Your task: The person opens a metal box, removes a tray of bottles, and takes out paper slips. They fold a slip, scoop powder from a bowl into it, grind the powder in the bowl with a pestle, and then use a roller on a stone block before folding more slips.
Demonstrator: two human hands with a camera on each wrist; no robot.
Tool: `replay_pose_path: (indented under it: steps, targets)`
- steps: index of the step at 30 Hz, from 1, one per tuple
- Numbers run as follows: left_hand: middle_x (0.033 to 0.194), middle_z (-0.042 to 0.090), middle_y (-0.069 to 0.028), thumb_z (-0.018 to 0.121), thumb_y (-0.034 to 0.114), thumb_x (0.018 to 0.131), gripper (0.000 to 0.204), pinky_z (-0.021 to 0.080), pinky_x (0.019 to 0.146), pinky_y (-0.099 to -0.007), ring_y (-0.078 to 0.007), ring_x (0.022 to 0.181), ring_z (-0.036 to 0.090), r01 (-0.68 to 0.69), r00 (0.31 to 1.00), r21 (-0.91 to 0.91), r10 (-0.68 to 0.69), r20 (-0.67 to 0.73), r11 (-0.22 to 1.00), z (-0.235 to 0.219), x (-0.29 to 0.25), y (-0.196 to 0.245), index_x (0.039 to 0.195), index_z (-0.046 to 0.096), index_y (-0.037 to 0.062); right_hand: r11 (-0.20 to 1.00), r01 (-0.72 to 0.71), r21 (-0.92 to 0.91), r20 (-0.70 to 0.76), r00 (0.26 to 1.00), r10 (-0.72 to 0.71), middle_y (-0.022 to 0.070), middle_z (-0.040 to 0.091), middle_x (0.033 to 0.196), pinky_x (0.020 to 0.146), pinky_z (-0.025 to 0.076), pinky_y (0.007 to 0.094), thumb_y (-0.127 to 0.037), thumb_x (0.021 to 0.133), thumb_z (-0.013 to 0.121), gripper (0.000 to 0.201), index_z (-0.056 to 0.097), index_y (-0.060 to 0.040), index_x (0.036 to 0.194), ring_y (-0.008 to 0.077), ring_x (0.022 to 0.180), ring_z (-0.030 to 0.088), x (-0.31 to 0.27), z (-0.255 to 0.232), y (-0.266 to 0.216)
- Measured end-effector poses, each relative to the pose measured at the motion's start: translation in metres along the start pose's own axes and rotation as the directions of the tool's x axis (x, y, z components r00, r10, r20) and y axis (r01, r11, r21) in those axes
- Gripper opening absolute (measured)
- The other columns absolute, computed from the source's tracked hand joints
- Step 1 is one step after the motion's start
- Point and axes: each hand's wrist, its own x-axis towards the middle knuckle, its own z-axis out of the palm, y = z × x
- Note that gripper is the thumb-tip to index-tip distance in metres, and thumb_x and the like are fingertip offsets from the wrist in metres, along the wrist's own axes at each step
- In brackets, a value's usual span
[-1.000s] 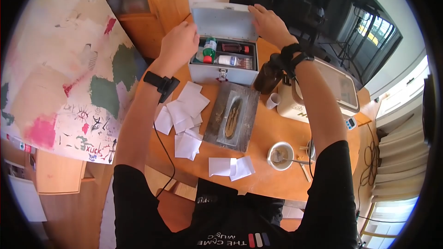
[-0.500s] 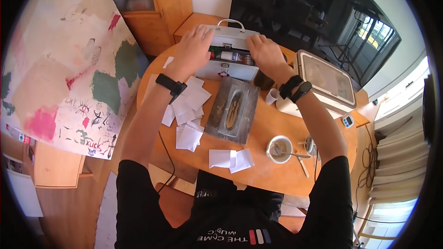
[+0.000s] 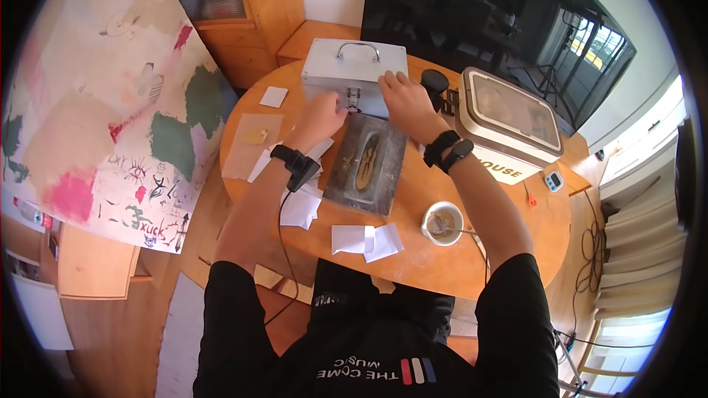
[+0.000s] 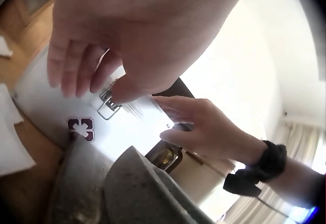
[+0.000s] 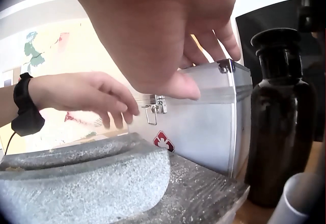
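Note:
A silver metal first-aid box [image 3: 335, 66] with a lid handle stands at the back of the table, its lid down. My left hand [image 3: 318, 119] is at the front of the box, thumb and loosely bent fingers beside the metal latch [image 4: 109, 104]. A red emblem with a white cross [image 5: 163, 141] sits below the latch. My right hand [image 3: 408, 107] rests on the lid's right front edge, fingers over the top and thumb along the front. Right before the box lies a grey stone trough [image 5: 102, 183] on a dark slab, with brown matter in its groove.
White paper sheets [image 3: 299, 210] lie left and in front of the slab. At right are a white bowl [image 3: 431, 239] with a spoon, a dark bottle [image 5: 282, 132], a white cup [image 5: 298, 198], a lidded beige container [image 3: 487, 147] and a timer [image 3: 553, 180].
The box lid has swung down from standing open, covering the bottles inside. My left hand has come down to the front latch; my right hand has come down with the lid.

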Motion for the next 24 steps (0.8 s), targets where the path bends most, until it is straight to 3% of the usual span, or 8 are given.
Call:
replay_pose_path:
  steps: [3,6,9,12,15,18,21,24]
  targets:
    - [0.111,0.075,-0.0175,0.068,0.015,0.096,0.024,0.056,0.089,-0.0383,-0.0308,0.102,0.072,0.018,0.999,-0.152,-0.011,0.049,0.988,0.022,0.009,-0.012,0.114,0.071,-0.0024,0.999,-0.020,-0.025,0.097,0.995,0.023,0.0129,0.066,0.101,0.076,0.058,0.0393,-0.006,0.077,0.071,0.026,0.068,0.0004,0.102,0.0287,0.094,0.068,0.007,-0.001,-0.001]
    - [0.108,0.075,-0.0109,0.070,0.014,0.095,0.023,0.056,0.083,-0.0348,-0.0212,0.096,0.072,-0.034,0.987,-0.523,0.110,0.116,0.852,0.057,0.030,-0.048,0.111,0.071,-0.0022,0.999,-0.034,-0.037,0.138,0.990,0.039,0.0127,0.067,0.098,0.072,0.060,0.0386,-0.007,0.078,0.071,0.020,0.069,-0.0007,0.098,0.0283,0.093,0.070,0.009,-0.005,-0.002]
    - [0.095,0.076,-0.0098,0.073,0.014,0.089,0.021,0.055,0.080,-0.0333,-0.0188,0.087,0.070,0.090,0.992,-0.535,-0.026,0.127,0.840,0.049,0.024,-0.033,0.101,0.074,-0.0033,0.997,-0.061,-0.037,0.127,0.990,0.065,0.0128,0.067,0.099,0.070,0.060,0.0373,-0.008,0.079,0.071,0.020,0.069,-0.0002,0.097,0.0275,0.094,0.070,0.009,-0.001,-0.003]
    - [0.092,0.076,-0.0099,0.076,0.014,0.088,0.019,0.055,0.078,-0.0316,-0.0176,0.086,0.070,0.067,0.998,-0.571,-0.049,0.047,0.818,0.047,0.031,-0.037,0.095,0.076,-0.0030,0.992,-0.122,-0.038,0.162,0.979,0.126,0.0125,0.065,0.103,0.075,0.060,0.0380,-0.003,0.076,0.072,0.030,0.064,0.0011,0.105,0.0298,0.099,0.068,0.007,0.002,-0.007]
    - [0.088,0.076,-0.0104,0.075,0.020,0.092,0.025,0.055,0.076,-0.0299,-0.0157,0.081,0.070,0.057,0.998,-0.467,-0.054,0.019,0.882,0.039,0.028,-0.026,0.096,0.076,-0.0046,0.990,-0.131,-0.044,0.164,0.977,0.137,0.0125,0.065,0.104,0.074,0.061,0.0377,-0.005,0.076,0.073,0.031,0.064,0.0011,0.105,0.0297,0.100,0.068,0.007,0.001,-0.008]
    - [0.084,0.077,-0.0105,0.072,0.029,0.098,0.036,0.055,0.072,-0.0286,-0.0144,0.074,0.070,0.150,0.988,-0.667,-0.143,0.066,0.730,0.042,0.031,-0.026,0.094,0.077,-0.0058,0.991,-0.108,-0.080,0.119,0.986,0.117,0.0127,0.067,0.100,0.071,0.060,0.0362,-0.009,0.082,0.071,0.021,0.070,0.0008,0.100,0.0277,0.096,0.069,0.007,0.001,-0.009]
    - [0.080,0.077,-0.0103,0.069,0.037,0.100,0.046,0.055,0.067,-0.0278,-0.0135,0.069,0.070,0.152,0.984,-0.573,-0.180,0.008,0.805,0.040,0.034,-0.020,0.090,0.077,-0.0063,0.985,-0.154,-0.071,0.169,0.972,0.164,0.0132,0.065,0.105,0.074,0.061,0.0367,-0.006,0.076,0.074,0.031,0.064,0.0008,0.105,0.0288,0.101,0.068,0.009,0.005,-0.010]
    - [0.079,0.077,-0.0101,0.069,0.039,0.100,0.047,0.055,0.065,-0.0274,-0.0138,0.069,0.071,0.170,0.983,-0.592,-0.182,0.041,0.788,0.042,0.040,-0.025,0.087,0.077,-0.0057,0.985,-0.157,-0.066,0.160,0.973,0.165,0.0131,0.065,0.104,0.074,0.060,0.0367,-0.006,0.076,0.074,0.030,0.065,0.0004,0.104,0.0288,0.100,0.068,0.008,0.003,-0.011]
